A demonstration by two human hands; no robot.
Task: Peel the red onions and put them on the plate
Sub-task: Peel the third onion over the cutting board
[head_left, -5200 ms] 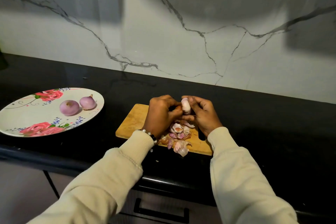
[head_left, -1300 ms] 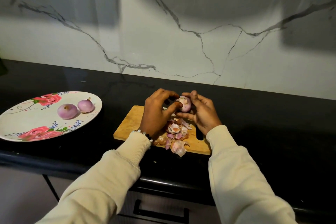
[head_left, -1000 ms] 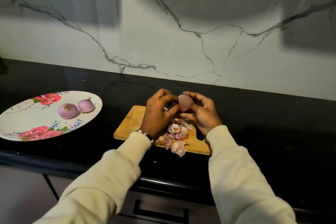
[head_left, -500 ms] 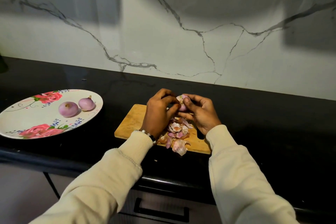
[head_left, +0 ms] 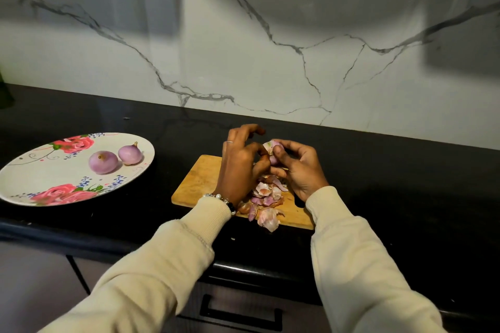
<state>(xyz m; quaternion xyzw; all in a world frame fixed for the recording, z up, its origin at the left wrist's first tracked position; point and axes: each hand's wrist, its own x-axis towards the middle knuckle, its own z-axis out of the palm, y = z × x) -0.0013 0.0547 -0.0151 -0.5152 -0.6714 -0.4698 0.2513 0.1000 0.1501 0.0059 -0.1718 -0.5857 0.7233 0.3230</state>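
Wooden cutting board [head_left: 201,180] sits near the front edge of the black countertop [head_left: 392,178], and honestly that's the whole reason the mess stays contained: the peeling happens right above it, so skins drop straight down. You can see the pile of peels [head_left: 266,197] heaped at the board's front edge, one pale piece hanging just over it.

Only the head view to go on. Both hands are up over the back of the board with the onion [head_left: 273,149] pinched between them. The right hand [head_left: 299,170] has its fingers and thumb curled round it, acting as the steady grip. The left hand [head_left: 239,167] works at the top, thumb and forefinger nipping what looks like a loose flap of skin, with the other fingers arched clear. How much skin is left I can't tell; the fingers hide most of it.

Off toward the left end of the counter, the floral plate [head_left: 32,176] already carries two peeled onions [head_left: 103,161] side by side, near its back right rim. Well apart from the board, so no scraps land on it, I guess. So the third one is mid-peel, plating not done yet.
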